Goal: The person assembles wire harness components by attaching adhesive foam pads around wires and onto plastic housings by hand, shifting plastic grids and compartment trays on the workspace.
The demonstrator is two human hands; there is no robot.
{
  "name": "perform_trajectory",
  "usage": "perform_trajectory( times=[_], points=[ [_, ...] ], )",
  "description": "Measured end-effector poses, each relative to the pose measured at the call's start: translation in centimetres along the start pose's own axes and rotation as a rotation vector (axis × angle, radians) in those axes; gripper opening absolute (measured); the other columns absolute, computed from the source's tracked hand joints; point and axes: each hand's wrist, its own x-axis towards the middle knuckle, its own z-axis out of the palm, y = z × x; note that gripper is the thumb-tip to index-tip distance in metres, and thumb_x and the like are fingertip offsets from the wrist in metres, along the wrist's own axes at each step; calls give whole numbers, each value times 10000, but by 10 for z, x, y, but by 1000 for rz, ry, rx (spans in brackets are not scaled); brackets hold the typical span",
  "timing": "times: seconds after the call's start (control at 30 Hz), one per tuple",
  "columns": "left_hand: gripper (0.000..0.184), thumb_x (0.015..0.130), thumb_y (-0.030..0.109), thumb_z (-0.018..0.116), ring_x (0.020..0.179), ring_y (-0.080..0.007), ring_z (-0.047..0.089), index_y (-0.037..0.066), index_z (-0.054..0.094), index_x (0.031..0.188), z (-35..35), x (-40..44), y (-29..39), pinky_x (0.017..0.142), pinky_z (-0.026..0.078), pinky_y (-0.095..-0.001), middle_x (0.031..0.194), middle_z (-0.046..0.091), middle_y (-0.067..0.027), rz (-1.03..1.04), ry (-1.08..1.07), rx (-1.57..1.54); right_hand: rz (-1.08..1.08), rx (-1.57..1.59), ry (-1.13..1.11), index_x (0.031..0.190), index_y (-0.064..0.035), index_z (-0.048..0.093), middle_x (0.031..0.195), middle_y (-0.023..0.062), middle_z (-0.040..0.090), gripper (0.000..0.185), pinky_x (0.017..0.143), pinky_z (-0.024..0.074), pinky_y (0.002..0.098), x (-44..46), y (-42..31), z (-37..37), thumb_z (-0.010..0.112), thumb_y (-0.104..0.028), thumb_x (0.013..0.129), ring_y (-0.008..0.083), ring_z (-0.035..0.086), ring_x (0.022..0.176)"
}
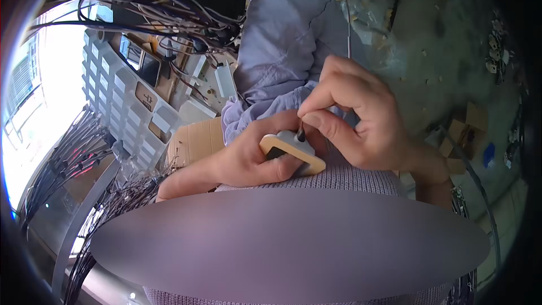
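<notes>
My left hand (248, 155) is wrapped round a small grey housing with a cream-edged frame (308, 156), its thumb across the frame's dark opening. A short black sleeve or plug (301, 135) stands at the top of the housing. Just above it, the thumb and forefinger of my right hand (364, 121) pinch a thin dark wire (300, 123) that leads to this black piece. Whether the black piece is fixed into the housing, I cannot tell. A pale cable (347, 17) runs down from the top and passes out of sight behind my right hand.
Bundles of dark cables hang at the upper left (169, 8) and lower left (68, 164). A grey slotted plastic panel (121, 87), a phone (149, 69) and cardboard (195, 141) lie left of my legs. An opened carton (468, 130) stands on the littered floor at right.
</notes>
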Motion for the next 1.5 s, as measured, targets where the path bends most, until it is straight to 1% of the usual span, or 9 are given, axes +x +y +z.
perform_trajectory(
  times=[0.17,0.3,0.47,0.53,0.63,0.8,0.9,1.07,1.5],
  points=[
    [309,928,225,558,1030,-155,586,-8,553,1131,-1,-5,-8,890,445,-292,1080,624,-103,147,58,88,91,64,12,834,-20,639,767,40,513,41,591,390,271,-19,-7,-7,659,6,810,138,496,675],
    [355,914,257,575,1033,-164,576,-10,541,1146,2,0,0,889,449,-306,1068,621,-99,3,-3,98,114,100,12,861,-9,660,766,15,499,15,579,333,231,-6,2,-2,651,-19,854,88,427,647],
    [625,915,515,595,1014,-152,589,10,457,1256,-15,10,-3,876,473,-306,1108,604,-83,140,266,155,-38,-138,226,889,-3,611,836,36,542,94,667,405,245,8,9,-5,682,-41,841,123,493,717],
    [446,941,351,561,995,-174,613,6,478,1213,-22,25,13,859,504,-324,1091,596,-106,173,511,63,-326,-455,483,914,-6,587,836,62,551,228,661,435,266,16,8,-12,762,-78,786,156,534,721],
    [380,931,259,532,992,-217,629,-1,483,1204,-24,47,27,853,526,-354,1089,581,-126,303,709,15,-292,-173,420,934,-17,543,878,112,614,401,668,486,302,10,19,10,853,-149,717,187,593,750],
    [306,948,166,468,1020,-223,626,1,497,1203,-25,83,23,845,530,-332,1068,569,-104,528,781,21,331,653,367,946,2,564,912,67,661,235,693,536,236,14,35,47,755,-57,822,122,649,809],
    [287,949,173,472,989,-196,627,13,522,1182,-21,86,25,822,536,-317,1029,574,-83,485,798,86,447,857,314,1005,15,594,902,46,661,176,719,545,223,16,36,44,691,-3,860,108,650,810],
    [326,946,173,509,884,-225,666,-42,515,1192,-30,80,32,766,573,-370,1021,629,-142,220,617,-450,335,699,183,1098,24,610,877,18,644,234,691,512,204,3,44,25,674,-8,875,76,620,786],
    [296,914,140,542,907,-206,653,3,553,1176,-34,88,27,775,546,-349,1025,632,-98,183,562,-240,273,442,60,1097,26,612,924,5,604,252,787,491,230,-9,59,9,691,13,858,87,585,867]
  ],
)
